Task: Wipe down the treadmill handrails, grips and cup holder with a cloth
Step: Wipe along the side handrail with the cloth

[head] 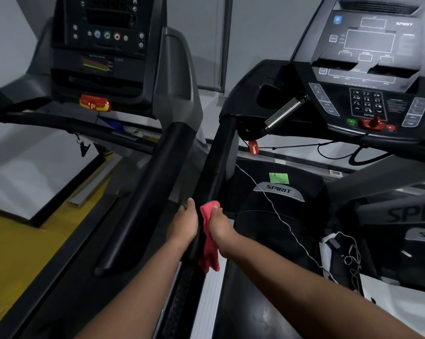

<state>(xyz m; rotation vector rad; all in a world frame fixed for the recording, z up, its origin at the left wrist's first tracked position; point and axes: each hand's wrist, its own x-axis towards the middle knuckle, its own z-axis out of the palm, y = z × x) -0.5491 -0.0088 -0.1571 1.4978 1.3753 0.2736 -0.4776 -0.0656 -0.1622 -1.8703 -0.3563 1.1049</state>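
A black padded handrail of the right treadmill runs from its console down toward me. My left hand grips the rail's lower part from the left side. A pink cloth is wrapped against that rail, and my right hand holds it there from the right, fingers curled over its top. The cloth's loose end hangs below my hands. A silver pulse grip sticks out under the console. A dark cup holder recess sits left of the keypad.
A second treadmill stands on the left, its black handrail close beside mine. A red safety key dangles on a cord. A white cable crosses the motor cover. Tangled wires lie at the right.
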